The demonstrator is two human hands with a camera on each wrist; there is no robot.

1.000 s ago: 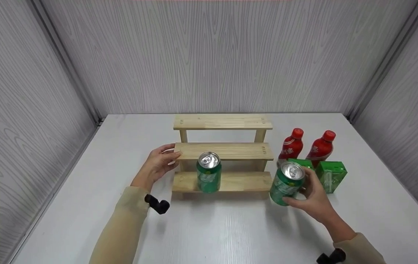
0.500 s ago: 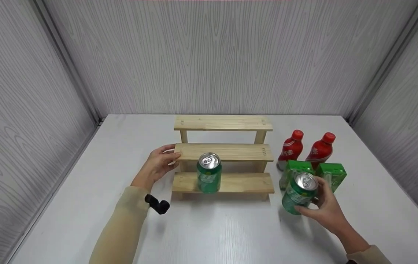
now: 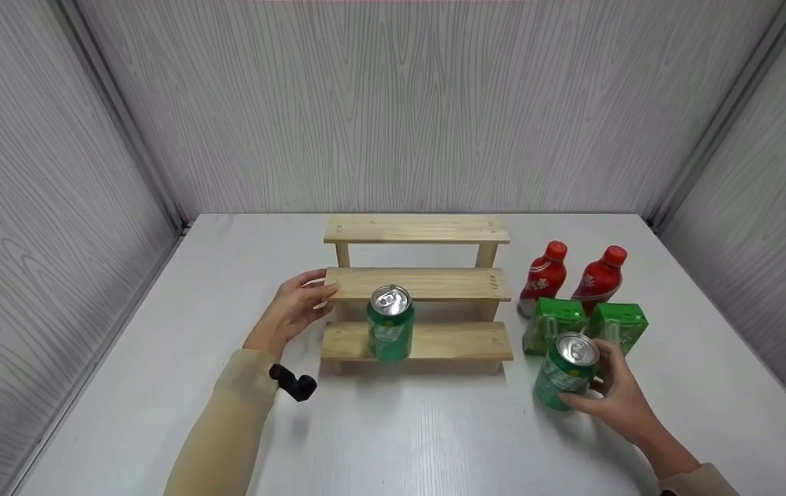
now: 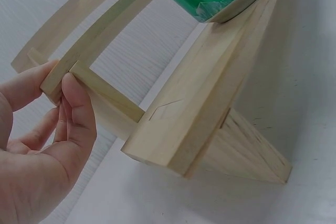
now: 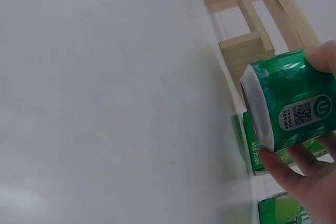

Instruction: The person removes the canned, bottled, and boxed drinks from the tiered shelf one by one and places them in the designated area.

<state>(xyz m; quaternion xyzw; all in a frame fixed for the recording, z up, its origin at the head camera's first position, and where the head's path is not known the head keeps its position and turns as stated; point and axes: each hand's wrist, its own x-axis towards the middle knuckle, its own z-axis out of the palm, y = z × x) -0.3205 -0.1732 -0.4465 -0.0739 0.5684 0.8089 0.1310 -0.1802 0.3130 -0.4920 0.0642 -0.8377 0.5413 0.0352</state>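
Note:
My left hand [image 3: 293, 310] pinches the left end of the middle step of a three-step wooden rack [image 3: 420, 283]; in the left wrist view, thumb and fingertips [image 4: 76, 95] close on that board's end. On the lowest step stands a green soda can [image 3: 390, 327], upright. My right hand [image 3: 616, 399] grips a second green soda can [image 3: 565, 377] round its side, silver top up, in front of two green drink cartons [image 3: 558, 317]. The right wrist view shows this can's printed side [image 5: 294, 103] and pale bottom rim between thumb and fingers.
Behind the cartons, two bottles with red caps and red labels [image 3: 544, 275] stand right of the rack. Everything rests on a white table [image 3: 393, 441]. Grey wood-patterned panels [image 3: 406, 103] enclose its back and sides.
My right hand has carried its can to the right and toward me, uncovering the nearer-left carton. The left hand keeps its hold on the rack, and the other can has stayed put.

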